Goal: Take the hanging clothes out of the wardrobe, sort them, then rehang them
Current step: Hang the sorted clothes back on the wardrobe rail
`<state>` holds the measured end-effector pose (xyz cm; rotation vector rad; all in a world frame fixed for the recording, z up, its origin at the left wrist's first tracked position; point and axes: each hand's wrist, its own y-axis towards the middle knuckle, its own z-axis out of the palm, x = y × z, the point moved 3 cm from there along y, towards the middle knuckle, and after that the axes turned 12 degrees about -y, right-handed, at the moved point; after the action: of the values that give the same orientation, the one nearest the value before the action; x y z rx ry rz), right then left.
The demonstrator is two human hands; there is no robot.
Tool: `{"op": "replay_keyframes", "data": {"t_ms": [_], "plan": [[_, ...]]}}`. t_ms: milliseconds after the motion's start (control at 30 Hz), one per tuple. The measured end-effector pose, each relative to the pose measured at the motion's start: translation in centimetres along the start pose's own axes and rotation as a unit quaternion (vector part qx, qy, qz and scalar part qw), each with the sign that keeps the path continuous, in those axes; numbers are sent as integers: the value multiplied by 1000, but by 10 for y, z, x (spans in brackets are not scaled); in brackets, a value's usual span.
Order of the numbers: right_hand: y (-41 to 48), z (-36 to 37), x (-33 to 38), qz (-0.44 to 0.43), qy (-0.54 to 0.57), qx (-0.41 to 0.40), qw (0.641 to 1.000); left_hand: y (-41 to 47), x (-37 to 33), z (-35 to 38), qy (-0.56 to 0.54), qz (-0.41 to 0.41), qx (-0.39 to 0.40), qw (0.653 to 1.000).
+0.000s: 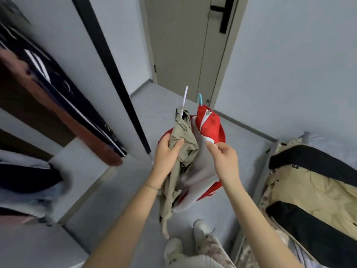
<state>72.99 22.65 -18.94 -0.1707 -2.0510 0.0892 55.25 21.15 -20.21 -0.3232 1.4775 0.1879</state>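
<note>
My left hand grips a khaki garment that hangs on a white hanger. My right hand pinches the edge of a red jacket with a grey lining, which hangs on a light blue hanger. Both garments are held together in front of me, above the floor. To my left the open wardrobe holds several hanging clothes, dark and brownish, blurred.
A closed door stands straight ahead. On my right is a bed with a metal frame, carrying a beige and black garment. My feet in white shoes stand on the grey floor below.
</note>
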Motion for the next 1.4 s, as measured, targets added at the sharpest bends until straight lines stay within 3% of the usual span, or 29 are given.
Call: {"op": "replay_keyframes", "data": {"t_ms": [167,367,667,933,1400], "plan": [[-40,51,41,-85,-14,93,992,-38,-13,-73,-10,30,-95,995],[-75,110,90,-179,-33,221,958,-87,-30,-157,-27,66,-229,971],[-122,209,153,-260,-14,327,908,-123,-39,-268,-59,82,-360,928],[-131,316,212,-271,2,357,894,-91,-40,-381,-75,81,-407,907],[-109,520,347,-294,12,310,904,29,-89,-595,-42,68,-403,912]]}}
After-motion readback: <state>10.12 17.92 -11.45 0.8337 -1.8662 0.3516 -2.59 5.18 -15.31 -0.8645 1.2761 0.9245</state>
